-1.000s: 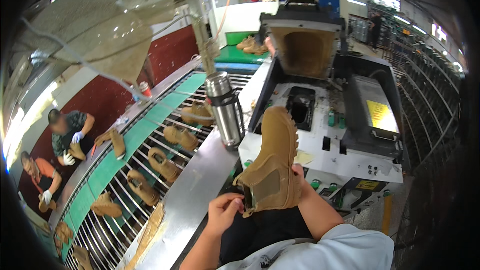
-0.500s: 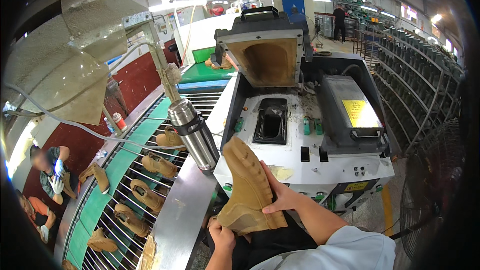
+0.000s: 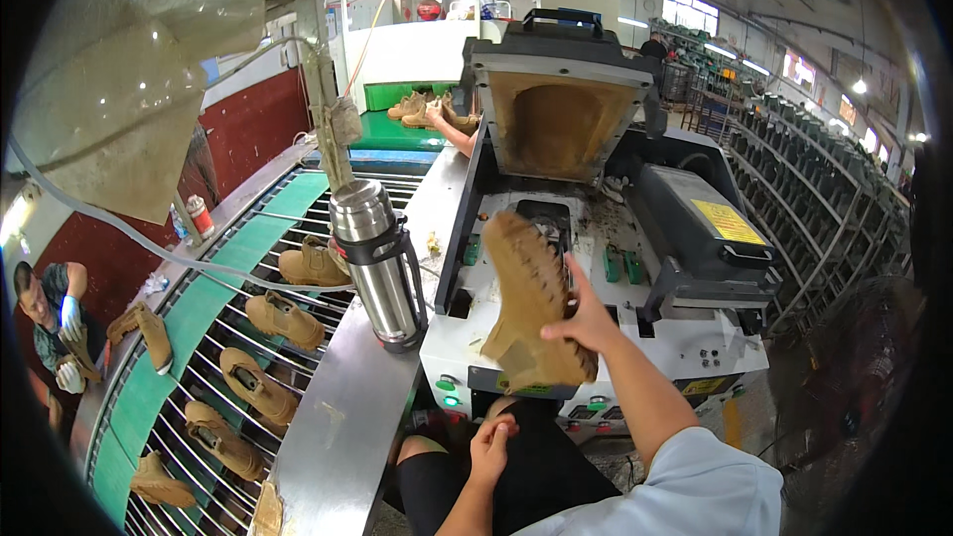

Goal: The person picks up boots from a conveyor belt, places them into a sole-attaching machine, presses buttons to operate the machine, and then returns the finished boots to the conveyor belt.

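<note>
A tan boot (image 3: pixel 526 313) is in my right hand (image 3: pixel 583 320), which grips its lower right side with the thumb across it. The boot stands on end, its notched sole edge on the right. It is over the front of a white machine (image 3: pixel 452 342) and partly covers a black-rimmed opening (image 3: pixel 541 208) in the machine's top. Apart from the boot, my left hand (image 3: pixel 488 450) hovers above my lap, fingers curled in and nothing visible in them. Behind the boot, the machine's raised lid (image 3: pixel 563 119) shows a brown hollow on its underside.
Left of me, a roller conveyor (image 3: pixel 213 377) carries several tan shoes (image 3: pixel 258 384). A steel flask (image 3: pixel 377 263) stands on its metal edge. A person (image 3: pixel 60 328) works beyond the conveyor. Another person's hand (image 3: pixel 437 114) touches shoes at the back. Racks (image 3: pixel 814 179) and a fan (image 3: pixel 859 387) are right.
My left hand has let go of the boot and dropped away. My right hand has moved the boot up and right over the machine. Another person's arm has appeared at the back shoes.
</note>
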Demonstrator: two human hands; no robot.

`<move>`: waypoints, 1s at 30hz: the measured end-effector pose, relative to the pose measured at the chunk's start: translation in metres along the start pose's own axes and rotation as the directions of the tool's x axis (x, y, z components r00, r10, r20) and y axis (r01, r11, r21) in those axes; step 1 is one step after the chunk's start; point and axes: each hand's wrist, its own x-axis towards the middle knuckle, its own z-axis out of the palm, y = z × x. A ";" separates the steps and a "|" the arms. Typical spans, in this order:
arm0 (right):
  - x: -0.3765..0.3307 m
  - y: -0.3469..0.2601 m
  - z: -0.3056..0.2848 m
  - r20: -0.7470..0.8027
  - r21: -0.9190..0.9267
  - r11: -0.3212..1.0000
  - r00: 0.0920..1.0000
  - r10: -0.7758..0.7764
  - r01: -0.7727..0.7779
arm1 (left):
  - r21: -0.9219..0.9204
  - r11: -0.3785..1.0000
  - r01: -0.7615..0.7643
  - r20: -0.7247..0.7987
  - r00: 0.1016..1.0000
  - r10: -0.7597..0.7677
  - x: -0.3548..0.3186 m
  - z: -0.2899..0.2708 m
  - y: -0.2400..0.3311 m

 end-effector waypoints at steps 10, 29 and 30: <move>0.188 0.003 -0.052 -0.379 -0.191 0.954 0.914 0.146 -0.232 | -0.070 0.861 0.504 -0.191 0.840 -0.507 0.023 -0.048 -0.039; 0.247 0.110 -0.033 -0.368 -0.441 0.643 0.779 0.507 -0.626 | -0.138 0.907 0.398 -0.163 0.894 -0.418 0.021 -0.054 -0.048; 0.245 0.112 -0.034 -0.407 -0.455 0.621 0.769 0.492 -0.639 | -0.147 0.904 0.402 -0.163 0.892 -0.423 0.021 -0.052 -0.047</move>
